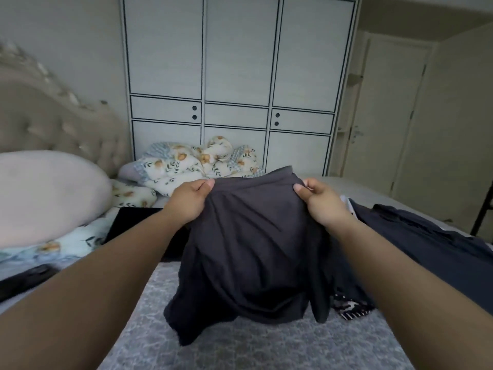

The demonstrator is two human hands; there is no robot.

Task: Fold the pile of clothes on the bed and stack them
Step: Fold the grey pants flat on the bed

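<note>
Left hand and right hand pinch a dark grey soft cloth garment by its top edge, lifting it above the grey patterned bed to square it for folding

Pillow left; clothes pile right; wardrobe probably behind.
</note>
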